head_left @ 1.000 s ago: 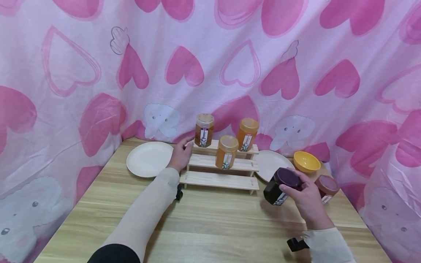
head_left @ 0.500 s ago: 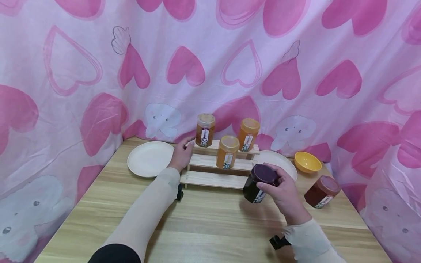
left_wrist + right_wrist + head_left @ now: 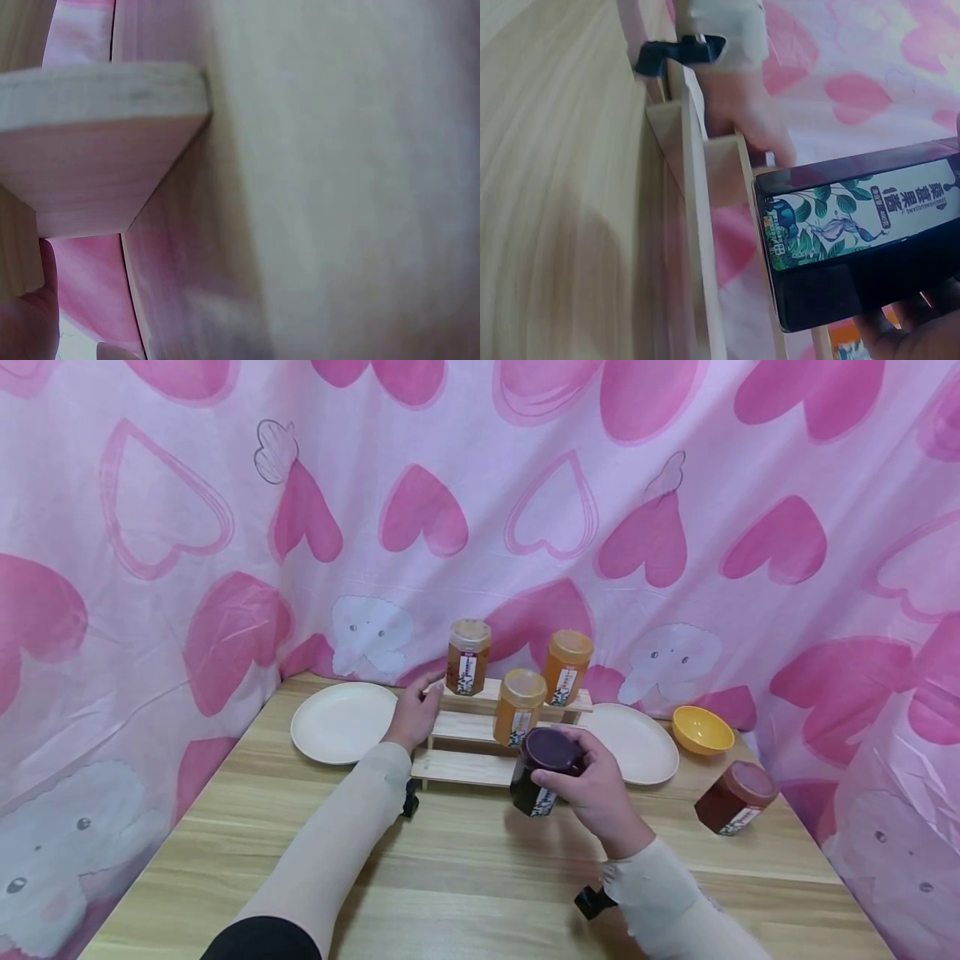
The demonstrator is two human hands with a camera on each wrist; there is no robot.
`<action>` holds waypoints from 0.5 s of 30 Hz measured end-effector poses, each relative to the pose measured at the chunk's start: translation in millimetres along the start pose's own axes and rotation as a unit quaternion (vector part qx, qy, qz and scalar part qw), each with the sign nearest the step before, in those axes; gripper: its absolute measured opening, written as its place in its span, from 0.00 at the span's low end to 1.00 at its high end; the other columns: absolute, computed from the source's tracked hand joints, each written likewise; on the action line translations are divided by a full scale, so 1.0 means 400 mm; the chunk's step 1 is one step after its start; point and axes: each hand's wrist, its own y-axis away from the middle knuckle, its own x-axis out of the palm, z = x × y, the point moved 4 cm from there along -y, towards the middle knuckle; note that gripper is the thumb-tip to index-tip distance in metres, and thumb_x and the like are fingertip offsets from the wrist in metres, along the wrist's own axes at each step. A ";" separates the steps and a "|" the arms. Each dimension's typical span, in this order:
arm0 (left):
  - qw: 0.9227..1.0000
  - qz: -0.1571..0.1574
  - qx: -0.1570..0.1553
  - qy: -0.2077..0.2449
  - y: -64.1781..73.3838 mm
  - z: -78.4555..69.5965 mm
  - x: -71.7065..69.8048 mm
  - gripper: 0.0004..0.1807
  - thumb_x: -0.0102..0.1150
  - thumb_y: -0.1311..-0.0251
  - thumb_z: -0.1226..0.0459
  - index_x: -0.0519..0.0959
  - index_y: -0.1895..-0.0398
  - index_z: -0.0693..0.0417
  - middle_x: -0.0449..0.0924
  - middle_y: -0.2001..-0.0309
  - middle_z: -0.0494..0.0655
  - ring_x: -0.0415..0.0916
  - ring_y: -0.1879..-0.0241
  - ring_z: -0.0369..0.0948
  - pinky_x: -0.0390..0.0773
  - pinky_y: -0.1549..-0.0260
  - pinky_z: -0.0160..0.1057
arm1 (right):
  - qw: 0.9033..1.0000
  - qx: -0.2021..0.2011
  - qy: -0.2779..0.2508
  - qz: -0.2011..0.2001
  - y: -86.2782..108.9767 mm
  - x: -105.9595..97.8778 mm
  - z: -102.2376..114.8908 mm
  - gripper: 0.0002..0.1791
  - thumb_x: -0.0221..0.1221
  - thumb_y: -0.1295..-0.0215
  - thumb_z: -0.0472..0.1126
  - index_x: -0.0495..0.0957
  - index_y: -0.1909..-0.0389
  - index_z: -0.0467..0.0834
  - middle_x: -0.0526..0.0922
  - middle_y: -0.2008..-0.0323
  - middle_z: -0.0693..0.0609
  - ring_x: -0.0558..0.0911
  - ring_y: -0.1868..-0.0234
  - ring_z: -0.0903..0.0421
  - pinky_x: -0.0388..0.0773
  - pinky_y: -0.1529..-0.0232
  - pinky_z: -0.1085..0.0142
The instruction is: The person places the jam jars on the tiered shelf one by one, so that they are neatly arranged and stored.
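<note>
My right hand (image 3: 600, 785) grips a dark jar with a deep purple lid (image 3: 551, 750), raised in front of the lowest tier of a wooden step rack (image 3: 465, 768). In the right wrist view the jar's printed label (image 3: 862, 214) shows. My left hand (image 3: 414, 714) holds the rack's left end by the top tier; in the left wrist view its fingers (image 3: 30, 322) lie against the wood. On the top tier stand a brownish-amber jar (image 3: 468, 660) and an orange jar (image 3: 567, 668). A yellow jar (image 3: 518, 710) stands on the middle tier.
A red-brown jar (image 3: 737, 799) stands on the table at right. One white plate (image 3: 341, 722) lies left of the rack, another plate (image 3: 637, 747) right of it. Behind that sits a yellow bowl (image 3: 702, 731). A pink heart-patterned curtain (image 3: 423, 510) borders the table.
My right hand has carried the dark jar leftward, from near the red-brown jar to the front of the rack. The left hand has stayed at the rack's end.
</note>
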 end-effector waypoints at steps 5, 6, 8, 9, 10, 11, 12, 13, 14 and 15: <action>1.000 -0.003 0.004 0.002 0.001 -0.002 -0.002 0.25 0.47 0.19 0.46 0.73 0.25 0.35 0.80 0.38 0.56 0.80 0.51 0.56 0.79 0.48 0.51 | 1.000 -0.011 -0.007 0.004 -0.016 0.053 -0.002 0.38 0.79 0.46 0.33 0.75 0.35 0.42 0.79 0.35 0.46 0.79 0.36 0.48 0.78 0.37 0.60; 1.000 -0.003 0.006 0.002 0.002 -0.003 -0.002 0.25 0.47 0.19 0.46 0.73 0.25 0.35 0.81 0.40 0.57 0.80 0.53 0.54 0.79 0.50 0.50 | 1.000 -0.014 -0.007 0.004 -0.019 0.063 -0.003 0.38 0.79 0.47 0.33 0.75 0.35 0.42 0.79 0.35 0.46 0.79 0.36 0.48 0.78 0.37 0.59; 1.000 -0.002 0.009 0.003 0.003 -0.005 -0.002 0.25 0.47 0.19 0.46 0.73 0.24 0.36 0.81 0.43 0.60 0.79 0.56 0.53 0.79 0.53 0.49 | 1.000 -0.018 -0.006 0.004 -0.025 0.082 -0.006 0.37 0.80 0.48 0.32 0.76 0.36 0.42 0.79 0.34 0.46 0.79 0.36 0.48 0.78 0.37 0.57; 1.000 -0.002 0.010 0.004 0.004 -0.005 -0.001 0.25 0.47 0.18 0.46 0.73 0.24 0.37 0.81 0.42 0.60 0.79 0.56 0.54 0.79 0.53 0.49 | 1.000 -0.021 -0.006 0.003 -0.028 0.091 -0.007 0.37 0.80 0.48 0.32 0.76 0.36 0.42 0.79 0.34 0.46 0.80 0.36 0.48 0.78 0.36 0.55; 1.000 -0.001 0.010 0.004 0.004 -0.005 -0.001 0.25 0.47 0.19 0.46 0.73 0.24 0.37 0.80 0.39 0.57 0.80 0.54 0.54 0.79 0.52 0.49 | 1.000 -0.022 -0.004 0.001 -0.030 0.100 -0.010 0.38 0.80 0.49 0.31 0.76 0.36 0.42 0.79 0.34 0.46 0.80 0.36 0.47 0.78 0.36 0.54; 1.000 0.000 0.009 0.006 0.004 -0.005 0.000 0.25 0.47 0.19 0.46 0.73 0.24 0.37 0.79 0.36 0.55 0.80 0.52 0.55 0.79 0.50 0.50 | 1.000 -0.023 -0.003 -0.001 -0.033 0.109 -0.012 0.38 0.80 0.50 0.32 0.77 0.36 0.42 0.79 0.33 0.47 0.80 0.36 0.48 0.78 0.35 0.53; 1.000 0.000 0.008 0.005 0.004 -0.005 0.000 0.25 0.47 0.19 0.46 0.73 0.24 0.37 0.77 0.32 0.51 0.80 0.49 0.55 0.79 0.48 0.50 | 1.000 -0.024 -0.001 -0.002 -0.036 0.118 -0.014 0.38 0.81 0.50 0.32 0.77 0.36 0.43 0.79 0.33 0.47 0.80 0.36 0.48 0.78 0.35 0.52; 1.000 0.001 0.007 0.006 0.003 -0.004 0.000 0.25 0.47 0.19 0.46 0.73 0.24 0.37 0.76 0.30 0.49 0.80 0.47 0.56 0.79 0.46 0.51 | 1.000 -0.025 0.003 -0.005 -0.039 0.126 -0.015 0.39 0.81 0.50 0.32 0.77 0.36 0.44 0.79 0.34 0.47 0.80 0.36 0.48 0.78 0.35 0.51; 1.000 0.000 0.006 0.007 0.003 -0.004 0.000 0.25 0.47 0.19 0.46 0.73 0.24 0.37 0.74 0.28 0.46 0.79 0.45 0.56 0.79 0.45 0.52 | 1.000 -0.029 0.007 -0.007 -0.042 0.135 -0.015 0.39 0.81 0.51 0.33 0.78 0.36 0.44 0.80 0.35 0.47 0.80 0.36 0.48 0.78 0.35 0.50; 1.000 0.000 0.005 0.005 0.002 -0.004 0.000 0.25 0.47 0.19 0.46 0.73 0.24 0.37 0.73 0.27 0.45 0.79 0.44 0.56 0.78 0.43 0.53 | 0.999 -0.032 0.007 -0.009 -0.046 0.144 -0.014 0.39 0.82 0.51 0.33 0.78 0.36 0.45 0.80 0.35 0.47 0.80 0.36 0.48 0.78 0.34 0.49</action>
